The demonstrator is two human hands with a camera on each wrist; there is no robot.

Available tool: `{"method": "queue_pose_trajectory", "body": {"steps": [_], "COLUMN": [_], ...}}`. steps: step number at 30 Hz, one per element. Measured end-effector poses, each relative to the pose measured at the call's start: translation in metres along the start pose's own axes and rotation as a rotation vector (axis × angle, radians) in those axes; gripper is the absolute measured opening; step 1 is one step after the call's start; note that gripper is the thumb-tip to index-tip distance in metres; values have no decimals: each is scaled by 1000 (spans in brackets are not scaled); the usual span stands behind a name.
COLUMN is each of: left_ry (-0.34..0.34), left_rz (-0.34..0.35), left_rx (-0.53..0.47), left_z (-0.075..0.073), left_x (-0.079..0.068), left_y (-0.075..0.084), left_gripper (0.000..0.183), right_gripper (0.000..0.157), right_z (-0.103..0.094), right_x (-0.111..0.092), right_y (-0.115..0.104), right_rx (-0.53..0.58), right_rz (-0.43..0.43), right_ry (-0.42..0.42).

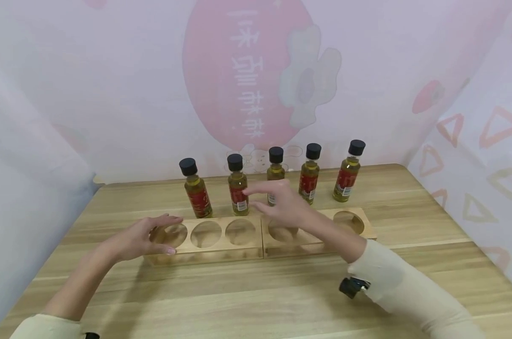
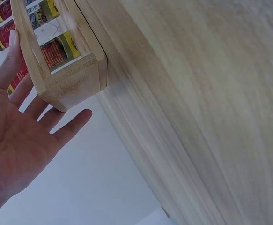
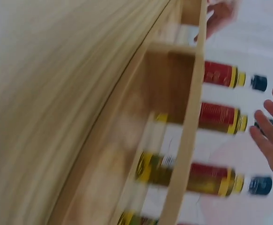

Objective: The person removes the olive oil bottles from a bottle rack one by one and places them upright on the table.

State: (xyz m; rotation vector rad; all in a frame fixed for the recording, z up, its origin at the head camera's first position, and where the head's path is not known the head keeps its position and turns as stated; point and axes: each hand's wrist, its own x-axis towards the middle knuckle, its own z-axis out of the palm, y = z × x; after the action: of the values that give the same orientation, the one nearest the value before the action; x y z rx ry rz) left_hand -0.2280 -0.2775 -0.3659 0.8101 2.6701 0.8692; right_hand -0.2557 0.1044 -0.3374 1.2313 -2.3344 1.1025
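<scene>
Two light wooden racks with round holes, the left rack [image 1: 222,257] and the right rack [image 1: 369,230], stand end to end on the table. My left hand [image 1: 130,239] is at the left rack's outer end, thumb towards the front and fingers over the top; in the left wrist view its fingers [image 2: 73,129] are spread beside the end block. Above the right rack hovers my right hand [image 1: 283,203], thumb and fingers apart and holding nothing. It is nearest the second bottle [image 1: 239,188] and the middle bottle [image 1: 276,175], which it partly covers.
Behind the racks several oil bottles with black caps and red labels stand in a row, from the leftmost bottle [image 1: 198,200] to the rightmost bottle [image 1: 347,176]. A printed pale curtain [image 1: 154,94] hangs behind the wooden table [image 1: 239,301].
</scene>
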Motion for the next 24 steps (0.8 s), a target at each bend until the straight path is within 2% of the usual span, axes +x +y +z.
{"method": "queue_pose_trajectory", "body": {"steps": [6,10,14,19,24], "left_ry": [7,12,9,-4,13], "left_rz": [8,14,30,47,76], "left_rx": [-5,-14,-37,-50,-44], "left_z": [1,2,3,5,3], "left_x": [-1,-1,0,1,-2], "left_y": [-2,-3,-4,-5,-4], "left_gripper": [79,79,79,78,80], "right_gripper": [21,19,18,18,17], "right_z": [-25,-36,-44,-56,-69], "right_x": [-29,-44,-57,-72,-81], "right_y": [13,21,29,37,45], "right_rx": [-67,-56,-65,-104,-60], "right_rz": [121,181,199,218,230], "right_ry": [-34,-60,-90,-87,-74]}}
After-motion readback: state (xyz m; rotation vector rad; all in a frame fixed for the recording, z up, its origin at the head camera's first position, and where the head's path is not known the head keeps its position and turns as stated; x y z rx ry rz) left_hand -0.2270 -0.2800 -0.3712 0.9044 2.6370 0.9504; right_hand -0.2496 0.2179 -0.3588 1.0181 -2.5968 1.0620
